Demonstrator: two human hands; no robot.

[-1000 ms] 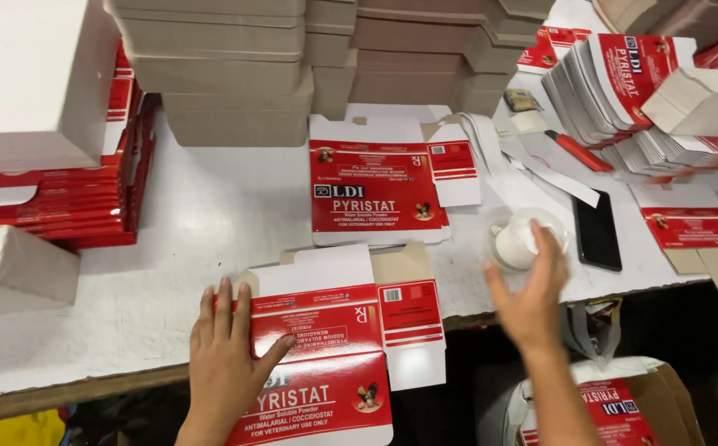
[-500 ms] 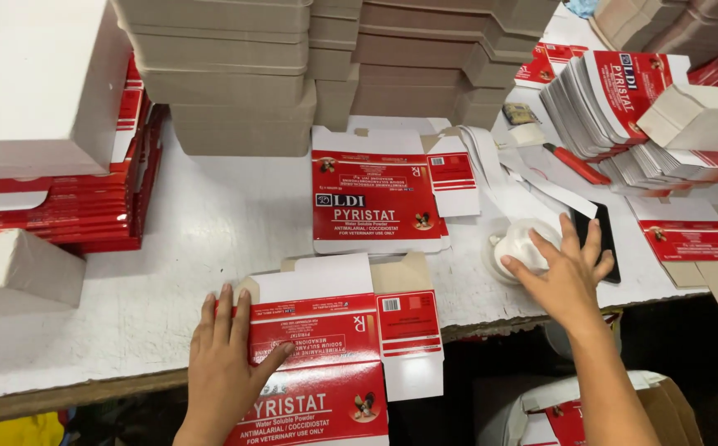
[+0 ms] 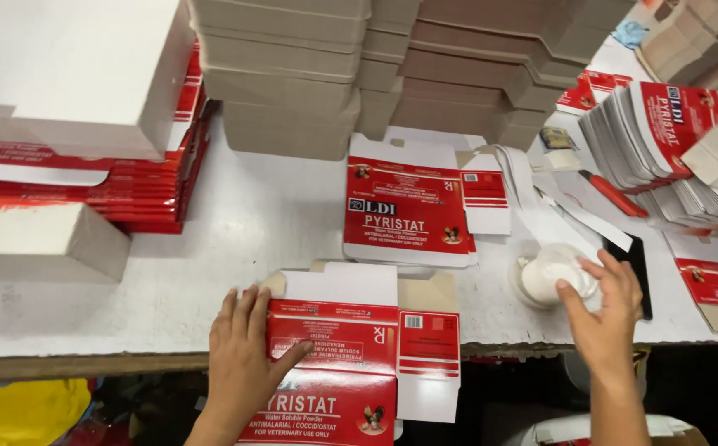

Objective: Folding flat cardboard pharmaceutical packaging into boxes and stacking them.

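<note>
My left hand [image 3: 246,357] lies flat on the left side of a flattened red and white carton blank [image 3: 350,355] that overhangs the table's front edge. A small white glue pot [image 3: 553,277] sits on the table to the right, and my right hand [image 3: 605,310] reaches to it with its fingertips at the pot's rim and fingers spread. Behind the near carton lies a small stack of the same red carton blanks [image 3: 408,211], flat on the white tabletop [image 3: 235,239].
Tall stacks of grey-brown flattened cartons [image 3: 293,83] stand at the back. Red carton stacks with white boxes on top [image 3: 78,124] fill the left. Fanned red and white blanks [image 3: 664,132], a red-handled tool [image 3: 615,194] and a black phone [image 3: 635,268] lie right.
My right hand has moved rightward and lower, from above the white pot to its right side with the fingers spread. My left hand has stayed on the carton blank.
</note>
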